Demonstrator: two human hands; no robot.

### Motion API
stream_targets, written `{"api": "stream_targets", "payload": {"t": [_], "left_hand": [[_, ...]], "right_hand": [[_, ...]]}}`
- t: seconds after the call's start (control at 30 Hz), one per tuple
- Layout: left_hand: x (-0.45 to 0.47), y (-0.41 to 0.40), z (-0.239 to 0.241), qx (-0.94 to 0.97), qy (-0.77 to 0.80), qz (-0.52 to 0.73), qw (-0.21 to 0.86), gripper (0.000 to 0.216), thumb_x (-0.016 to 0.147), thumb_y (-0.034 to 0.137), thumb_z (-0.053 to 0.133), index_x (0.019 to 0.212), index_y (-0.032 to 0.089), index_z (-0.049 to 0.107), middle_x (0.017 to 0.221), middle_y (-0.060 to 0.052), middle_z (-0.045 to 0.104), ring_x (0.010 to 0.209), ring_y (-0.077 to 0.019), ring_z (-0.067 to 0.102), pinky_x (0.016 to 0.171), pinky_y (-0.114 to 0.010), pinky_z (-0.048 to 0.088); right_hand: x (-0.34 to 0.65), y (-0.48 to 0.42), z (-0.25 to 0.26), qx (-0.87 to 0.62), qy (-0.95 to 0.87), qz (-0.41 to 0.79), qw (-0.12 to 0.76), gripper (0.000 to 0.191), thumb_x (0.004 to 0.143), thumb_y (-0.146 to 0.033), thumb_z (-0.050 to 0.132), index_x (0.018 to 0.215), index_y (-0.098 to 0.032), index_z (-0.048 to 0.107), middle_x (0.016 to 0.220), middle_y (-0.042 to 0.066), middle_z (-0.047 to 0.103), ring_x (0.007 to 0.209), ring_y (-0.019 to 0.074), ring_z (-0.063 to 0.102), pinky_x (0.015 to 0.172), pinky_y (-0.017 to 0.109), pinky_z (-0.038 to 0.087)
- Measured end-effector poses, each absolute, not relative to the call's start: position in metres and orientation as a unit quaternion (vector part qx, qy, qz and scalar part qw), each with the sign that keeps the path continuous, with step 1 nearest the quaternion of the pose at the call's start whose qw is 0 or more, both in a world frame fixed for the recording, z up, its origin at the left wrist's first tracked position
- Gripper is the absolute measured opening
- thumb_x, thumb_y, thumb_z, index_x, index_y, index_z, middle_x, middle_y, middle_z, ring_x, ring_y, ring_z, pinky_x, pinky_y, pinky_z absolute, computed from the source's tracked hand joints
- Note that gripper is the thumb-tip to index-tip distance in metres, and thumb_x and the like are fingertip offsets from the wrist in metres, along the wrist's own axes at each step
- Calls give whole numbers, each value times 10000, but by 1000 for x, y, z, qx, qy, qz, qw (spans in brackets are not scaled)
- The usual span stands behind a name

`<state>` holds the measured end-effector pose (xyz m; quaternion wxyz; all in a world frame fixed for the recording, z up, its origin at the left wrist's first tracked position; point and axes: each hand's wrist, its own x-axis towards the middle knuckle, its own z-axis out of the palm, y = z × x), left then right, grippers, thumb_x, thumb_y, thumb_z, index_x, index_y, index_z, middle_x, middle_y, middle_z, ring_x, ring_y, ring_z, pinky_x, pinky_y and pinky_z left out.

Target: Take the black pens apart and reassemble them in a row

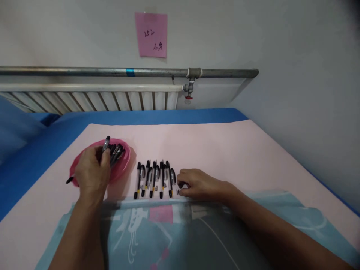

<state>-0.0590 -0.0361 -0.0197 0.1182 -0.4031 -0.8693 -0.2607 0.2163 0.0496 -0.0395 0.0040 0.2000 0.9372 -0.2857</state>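
Observation:
My left hand is closed round a black pen whose cap end sticks up above the fingers and whose tip pokes out low at the left. It hovers over a pink bowl that holds more black pens. Several black pens lie side by side in a row on the pink sheet. My right hand rests just right of that row, fingers curled on a small dark piece that I cannot make out.
A light blue printed cloth covers the near part of the sheet. Blue bedding lies at the left and back. A radiator, a metal pipe and a pink note are on the wall behind.

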Motion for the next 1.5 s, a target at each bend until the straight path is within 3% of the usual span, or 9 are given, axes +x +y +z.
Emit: {"api": "stream_targets", "payload": {"t": [0.2, 0.47, 0.57, 0.7, 0.8, 0.93, 1.1, 1.33, 1.5], "left_hand": [[-38, -42, -15, -457, -830, -302, 105, 318, 846, 380, 372, 996, 157, 543, 934, -59, 582, 879, -225, 546, 748, -329, 409], [-13, -40, -19, -480, -782, -393, 54, 284, 802, 382, 455, 989, 195, 558, 846, -15, 607, 718, -147, 564, 678, -260, 428], [-2, -37, -22, -487, -743, -446, -111, 277, 790, 394, 466, 975, 204, 547, 750, 8, 587, 596, -112, 534, 563, -217, 422], [13, -34, -25, -442, -649, -476, -396, 278, 774, 445, 472, 873, 190, 520, 582, 52, 477, 379, -57, 370, 350, -173, 279], [21, -33, -31, -413, -608, -455, -503, 292, 750, 464, 500, 844, 187, 508, 573, 61, 453, 348, -38, 320, 324, -158, 222], [27, -33, -41, -430, -592, -443, -518, 274, 759, 440, 502, 840, 179, 524, 546, 68, 401, 390, -44, 327, 366, -154, 233], [42, -34, -46, -477, -558, -424, -531, 279, 752, 410, 515, 919, 190, 555, 605, 43, 477, 485, -78, 400, 445, -183, 303], [46, -35, -47, -463, -566, -412, -543, 230, 779, 377, 488, 872, 180, 561, 627, 30, 481, 524, -81, 418, 469, -183, 310], [41, -34, -48, -440, -582, -410, -548, 258, 770, 401, 498, 876, 170, 541, 624, 31, 483, 523, -82, 420, 467, -182, 307]], "right_hand": [[215, 51, -42, 196, 942, -271, -11, 51, 748, -207, 512, 774, -169, 534, 770, 23, 501, 700, 135, 456, 626, 236, 325], [212, 46, -42, 212, 944, -255, -3, 105, 759, -266, 518, 719, -171, 500, 743, 16, 503, 674, 126, 452, 612, 234, 317], [211, 46, -42, 222, 940, -258, -1, 89, 761, -244, 498, 716, -169, 513, 741, 19, 511, 669, 125, 451, 608, 236, 314], [211, 51, -43, 254, 917, -305, -26, 45, 728, -185, 493, 704, -161, 522, 711, 7, 513, 648, 112, 446, 581, 221, 312], [212, 55, -44, 306, 871, -378, -70, 67, 725, -167, 482, 671, -152, 519, 646, -14, 490, 601, 94, 431, 546, 209, 312], [209, 52, -44, 357, 759, -517, -170, 117, 769, -255, 486, 783, -159, 549, 603, -33, 473, 540, 78, 423, 497, 199, 328], [199, 39, -44, 325, 600, -701, -209, 277, 756, -390, 533, 935, -179, 538, 503, -69, 433, 382, 57, 375, 370, 184, 297], [200, 52, -44, 385, 487, -710, -332, 225, 717, -385, 573, 770, -169, 535, 469, -68, 445, 350, 45, 357, 330, 170, 243], [207, 67, -46, 370, 431, -712, -412, 161, 691, -302, 575, 689, -155, 508, 613, -11, 547, 473, 74, 487, 394, 185, 335]]}}
